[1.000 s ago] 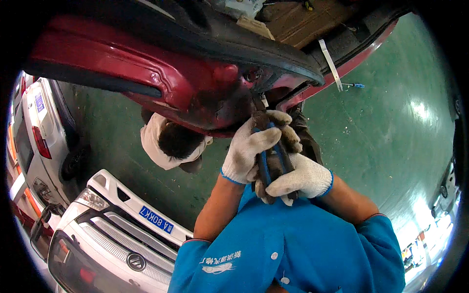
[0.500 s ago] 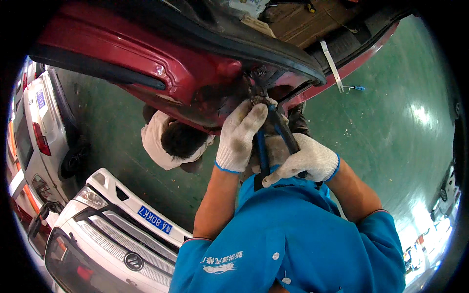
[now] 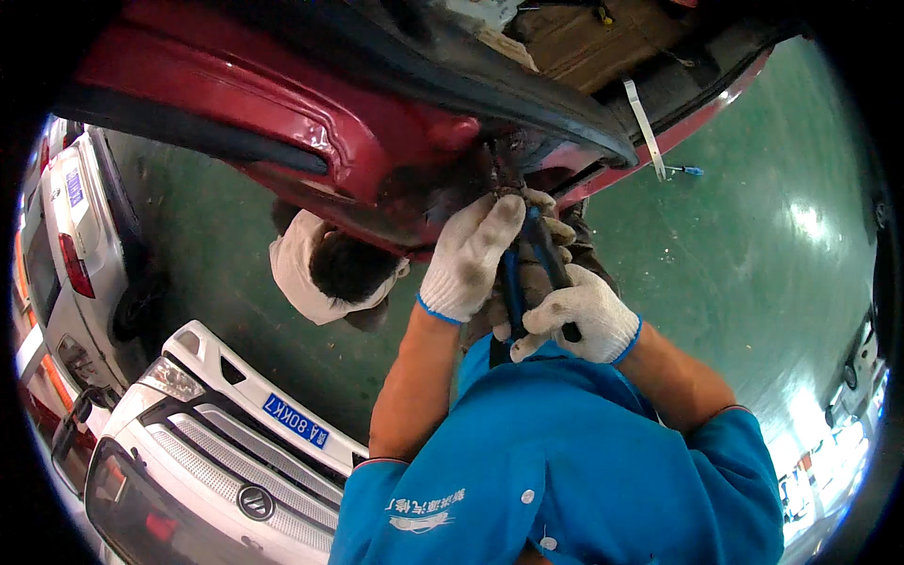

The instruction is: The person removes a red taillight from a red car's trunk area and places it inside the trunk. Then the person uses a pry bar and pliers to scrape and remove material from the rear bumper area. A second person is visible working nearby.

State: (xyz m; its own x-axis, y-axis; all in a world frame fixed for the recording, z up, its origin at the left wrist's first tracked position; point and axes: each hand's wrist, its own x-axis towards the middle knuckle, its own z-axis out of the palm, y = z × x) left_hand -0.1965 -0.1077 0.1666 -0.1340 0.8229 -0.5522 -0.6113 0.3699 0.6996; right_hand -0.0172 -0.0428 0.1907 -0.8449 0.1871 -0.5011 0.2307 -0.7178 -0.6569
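Long-handled pliers [image 3: 544,247] with blue and black handles are held in front of my chest, their head toward the red car body. My left hand [image 3: 476,250], in a soiled white knit glove, is closed around the upper part of the pliers near the jaws. Lower down, my gloved right hand [image 3: 586,318] grips the handle ends, its fingers reaching across both. The jaws meet a dark, dirty spot at the edge of the red car body panel [image 3: 414,169]; what they bite on cannot be made out.
A co-worker [image 3: 344,268] crouches beneath the panel at left. A white vehicle front [image 3: 254,424] stands behind at lower left, a silver car [image 3: 89,245] farther left. A pale metal strip [image 3: 644,127] and a blue-handled screwdriver [image 3: 689,170] lie at the sill on the right.
The handles of the pliers have come slightly closer together, and my right hand has shifted its fingers on them. The left hand keeps its hold near the jaws.
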